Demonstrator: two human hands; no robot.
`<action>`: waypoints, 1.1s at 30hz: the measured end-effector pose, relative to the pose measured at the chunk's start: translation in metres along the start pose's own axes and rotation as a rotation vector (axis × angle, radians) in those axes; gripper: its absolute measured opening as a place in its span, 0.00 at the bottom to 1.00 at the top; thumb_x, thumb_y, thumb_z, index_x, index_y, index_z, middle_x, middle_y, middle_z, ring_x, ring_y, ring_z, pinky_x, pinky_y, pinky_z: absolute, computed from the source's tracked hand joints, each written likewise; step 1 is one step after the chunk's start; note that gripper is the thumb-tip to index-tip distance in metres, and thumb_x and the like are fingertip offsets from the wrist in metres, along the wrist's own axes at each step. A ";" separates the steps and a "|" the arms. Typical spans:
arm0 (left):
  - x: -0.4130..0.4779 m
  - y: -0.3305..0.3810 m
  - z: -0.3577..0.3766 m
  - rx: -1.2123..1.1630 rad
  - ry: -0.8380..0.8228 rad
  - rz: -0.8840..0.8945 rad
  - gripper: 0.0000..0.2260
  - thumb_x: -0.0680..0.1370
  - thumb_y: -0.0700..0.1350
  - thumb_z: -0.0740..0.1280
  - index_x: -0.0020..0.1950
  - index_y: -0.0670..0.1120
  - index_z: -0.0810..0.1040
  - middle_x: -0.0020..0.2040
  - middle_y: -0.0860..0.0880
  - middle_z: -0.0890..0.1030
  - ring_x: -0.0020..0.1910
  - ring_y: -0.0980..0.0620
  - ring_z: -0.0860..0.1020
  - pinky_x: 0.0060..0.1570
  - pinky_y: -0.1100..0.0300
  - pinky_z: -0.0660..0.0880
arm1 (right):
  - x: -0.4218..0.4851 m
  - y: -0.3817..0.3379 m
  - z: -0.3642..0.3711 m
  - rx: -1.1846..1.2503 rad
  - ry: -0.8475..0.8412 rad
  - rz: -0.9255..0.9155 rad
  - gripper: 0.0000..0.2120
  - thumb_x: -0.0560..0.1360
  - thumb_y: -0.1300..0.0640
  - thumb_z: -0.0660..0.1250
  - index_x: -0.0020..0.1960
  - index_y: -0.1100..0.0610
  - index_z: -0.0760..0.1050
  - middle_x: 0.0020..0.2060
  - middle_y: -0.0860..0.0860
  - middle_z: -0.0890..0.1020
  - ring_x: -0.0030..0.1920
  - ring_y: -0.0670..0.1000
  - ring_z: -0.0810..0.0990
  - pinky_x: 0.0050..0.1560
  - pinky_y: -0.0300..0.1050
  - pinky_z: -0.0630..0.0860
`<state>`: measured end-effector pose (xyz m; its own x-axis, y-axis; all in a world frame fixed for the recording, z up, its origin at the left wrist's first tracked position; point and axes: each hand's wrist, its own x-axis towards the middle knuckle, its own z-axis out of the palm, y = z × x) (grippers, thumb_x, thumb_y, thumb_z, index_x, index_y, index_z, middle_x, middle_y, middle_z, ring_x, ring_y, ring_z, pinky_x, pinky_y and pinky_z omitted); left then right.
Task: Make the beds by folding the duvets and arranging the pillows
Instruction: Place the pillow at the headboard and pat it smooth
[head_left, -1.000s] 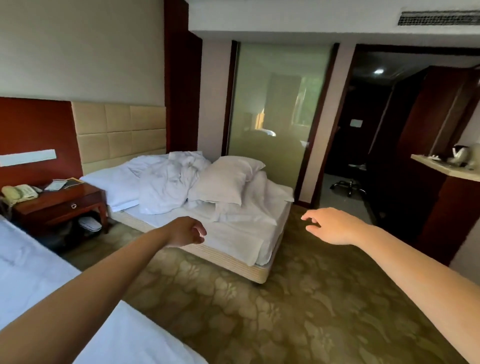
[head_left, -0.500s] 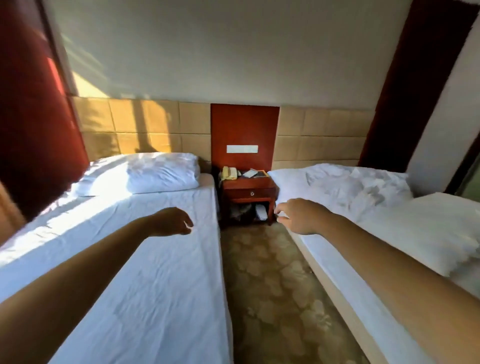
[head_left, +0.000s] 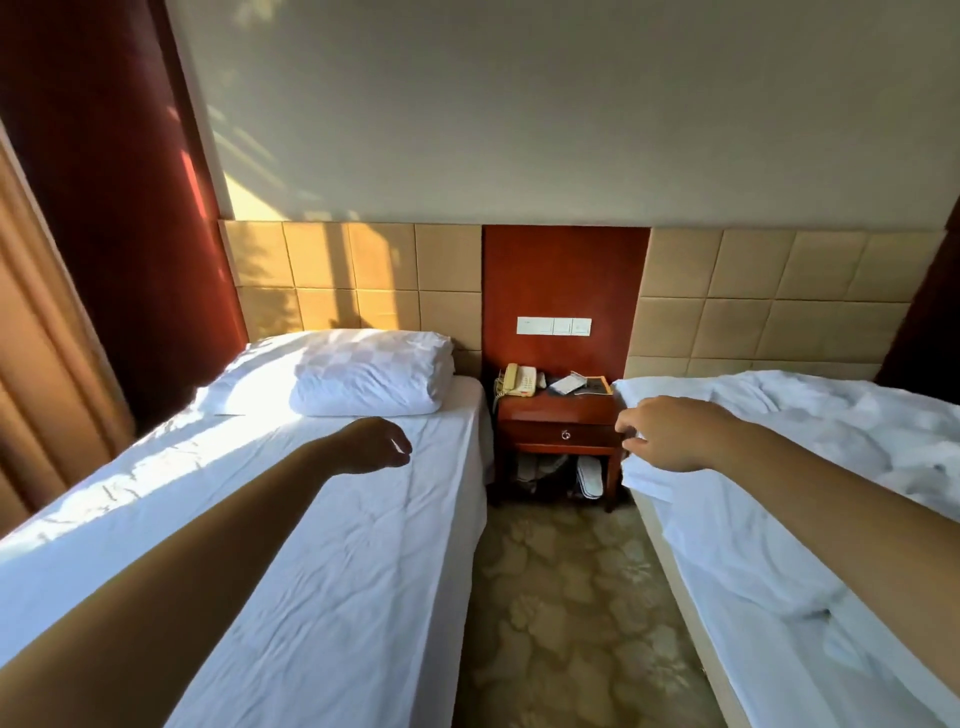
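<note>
A narrow hotel room was seen, with a patterned carpet (head_left: 561, 597) running between two single beds set against a padded tan headboard wall (head_left: 358, 270). The left bed (head_left: 337, 571) was covered by a flat white sheet, partly lit by sun, and one white pillow (head_left: 363, 371) was laid at its head, against the headboard. Between the beds a red wooden nightstand (head_left: 561, 421) was placed, on which a cream telephone (head_left: 517, 380) and some papers (head_left: 576, 384) were left; slippers (head_left: 589, 475) were tucked underneath it. A white switch panel (head_left: 554, 326) was mounted on the red board above. On the right bed (head_left: 753, 597) a crumpled duvet (head_left: 841, 415) was heaped toward the head end, its near corner hanging over the mattress edge beside the nightstand. The left hand (head_left: 371, 447) was held out over the left bed's sheet, near the pillow, its fingers loosely curled and nothing gripped. The right hand (head_left: 670, 434) was stretched out at the duvet's corner, fingers slightly bent and spread apart; whether the fabric was actually touched could not be told. The two hands were kept well apart, one over each bed. A brown curtain (head_left: 47, 364) was hung at the far left.
</note>
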<state>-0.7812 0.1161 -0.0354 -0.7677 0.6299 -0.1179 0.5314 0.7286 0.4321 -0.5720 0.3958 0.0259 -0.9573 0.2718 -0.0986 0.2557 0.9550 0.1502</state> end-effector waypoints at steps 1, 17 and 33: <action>0.022 0.012 0.007 0.014 -0.004 0.003 0.10 0.76 0.45 0.68 0.56 0.45 0.81 0.52 0.46 0.81 0.45 0.55 0.75 0.41 0.69 0.71 | 0.023 0.017 0.005 -0.002 0.008 -0.017 0.15 0.81 0.51 0.55 0.65 0.52 0.70 0.60 0.52 0.75 0.58 0.53 0.74 0.55 0.46 0.72; 0.280 0.032 0.028 0.015 0.037 -0.405 0.11 0.78 0.47 0.65 0.59 0.48 0.80 0.57 0.49 0.80 0.49 0.56 0.74 0.51 0.66 0.68 | 0.417 0.148 -0.002 -0.105 0.012 -0.468 0.17 0.81 0.51 0.54 0.68 0.53 0.69 0.65 0.54 0.72 0.63 0.56 0.73 0.60 0.50 0.71; 0.593 -0.160 -0.130 0.047 0.242 -0.671 0.11 0.78 0.45 0.64 0.59 0.46 0.80 0.61 0.49 0.79 0.60 0.51 0.75 0.59 0.64 0.67 | 0.872 0.080 -0.052 -0.070 0.033 -0.680 0.19 0.81 0.48 0.53 0.69 0.50 0.67 0.67 0.53 0.70 0.64 0.55 0.71 0.62 0.50 0.69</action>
<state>-1.3681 0.3384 -0.0585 -0.9895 -0.0318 -0.1411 -0.0728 0.9522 0.2966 -1.3931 0.7034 0.0031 -0.9058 -0.3907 -0.1640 -0.4123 0.9019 0.1289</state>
